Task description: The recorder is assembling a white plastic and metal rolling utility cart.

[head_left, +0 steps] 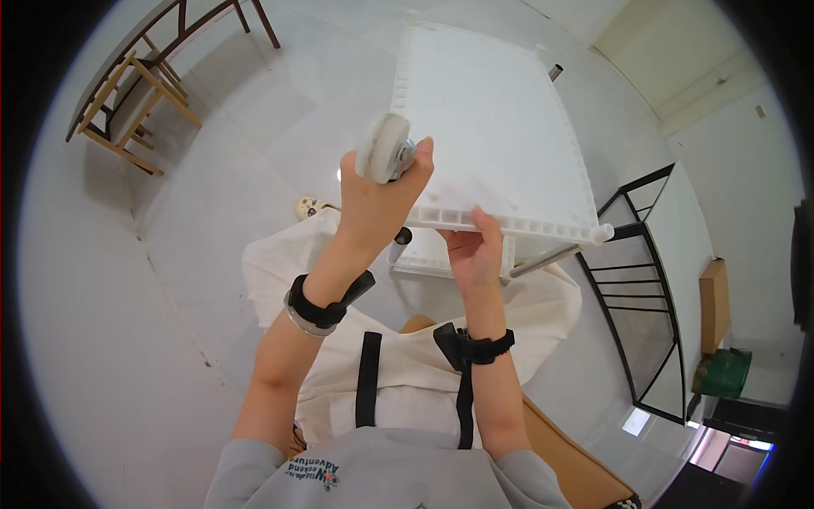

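Observation:
A caster wheel [381, 151] with a pale round tread is gripped by my left hand [377, 204], at the near left corner of a white plastic shelf panel [492, 119]. My right hand [477, 254] is closed on the panel's near edge, thumb on top and fingers underneath. Below the panel a second white tier [424, 261] shows in part, with metal tubes [543, 260] along its side. An open-ended metal tube [401, 240] sticks out just under my left wrist. Whether the wheel touches the panel's corner is hidden by my left hand.
A wooden chair [140, 110] stands at a dark-legged table [181, 21] at the far left. To the right is a black-framed white table [678, 246] with a cardboard box [714, 305] and a green bag [725, 373] beside it. My legs [543, 318] flank the shelf's near end.

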Demonstrator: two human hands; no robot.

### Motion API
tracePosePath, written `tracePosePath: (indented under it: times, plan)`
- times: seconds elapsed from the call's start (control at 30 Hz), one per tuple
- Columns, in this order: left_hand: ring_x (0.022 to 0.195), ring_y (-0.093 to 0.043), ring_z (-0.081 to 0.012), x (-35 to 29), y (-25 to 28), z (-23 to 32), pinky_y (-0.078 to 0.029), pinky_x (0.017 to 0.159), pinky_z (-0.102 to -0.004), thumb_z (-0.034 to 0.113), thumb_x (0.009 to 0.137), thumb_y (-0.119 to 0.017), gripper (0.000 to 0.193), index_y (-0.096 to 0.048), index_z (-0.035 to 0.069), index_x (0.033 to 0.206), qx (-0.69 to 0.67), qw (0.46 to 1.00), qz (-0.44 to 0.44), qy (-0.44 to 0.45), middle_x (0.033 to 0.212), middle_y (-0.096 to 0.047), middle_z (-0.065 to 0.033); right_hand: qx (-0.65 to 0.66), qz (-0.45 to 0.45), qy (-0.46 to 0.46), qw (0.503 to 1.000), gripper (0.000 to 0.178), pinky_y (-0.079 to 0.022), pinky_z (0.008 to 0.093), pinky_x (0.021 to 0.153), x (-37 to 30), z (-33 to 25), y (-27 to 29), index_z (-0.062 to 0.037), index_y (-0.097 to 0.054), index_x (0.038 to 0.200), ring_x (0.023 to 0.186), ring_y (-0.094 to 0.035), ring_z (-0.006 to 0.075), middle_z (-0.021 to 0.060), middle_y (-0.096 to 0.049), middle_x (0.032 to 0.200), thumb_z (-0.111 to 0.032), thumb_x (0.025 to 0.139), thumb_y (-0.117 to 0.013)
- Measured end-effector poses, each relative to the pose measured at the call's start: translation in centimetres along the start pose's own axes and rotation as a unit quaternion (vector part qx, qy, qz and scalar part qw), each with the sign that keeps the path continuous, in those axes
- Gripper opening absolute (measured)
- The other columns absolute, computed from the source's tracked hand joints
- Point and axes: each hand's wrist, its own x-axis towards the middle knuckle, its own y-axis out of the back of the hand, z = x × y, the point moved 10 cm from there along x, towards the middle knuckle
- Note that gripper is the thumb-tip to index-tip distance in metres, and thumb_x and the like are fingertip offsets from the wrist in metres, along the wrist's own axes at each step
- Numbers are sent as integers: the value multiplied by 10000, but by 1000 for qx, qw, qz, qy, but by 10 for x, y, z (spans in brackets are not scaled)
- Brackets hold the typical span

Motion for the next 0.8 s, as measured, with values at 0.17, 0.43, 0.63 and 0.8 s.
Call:
tracePosePath:
  times: [0.17,0.43,0.63,0.8]
  plan:
    - [502,-376,-50,2,0,-9,-328,450,-223,104,747,-647,171,-491,41,720,-6,995,-94,23,558,-437,42,0,21,-21,1000,318,-458,413,898,0,6,3,46,-501,1070,1021,-550,252,139,-553,1093,-135,810,-477]
    - [869,-551,-107,-11,17,-22,-454,734,-261,13,754,-609,318,-519,-20,1057,-89,964,-248,40,973,-596,-75,4,21,-24,999,306,-462,415,892,3,10,9,47,-509,1051,1024,-546,252,141,-555,1086,-136,807,-485]
    - [957,-545,-151,-17,7,-20,-452,808,-294,-57,782,-532,376,-474,-31,1153,-38,951,-301,57,1024,-588,-105,-2,29,-11,1000,304,-452,420,905,2,4,5,52,-509,1044,1033,-540,260,150,-550,1090,-137,808,-488]
    - [947,-562,-178,-20,10,-23,-468,824,-308,-92,773,-522,376,-483,-32,1142,14,959,-281,40,990,-593,-123,7,26,-21,999,296,-447,418,914,2,8,9,50,-516,1037,1031,-542,265,154,-550,1089,-137,810,-487]
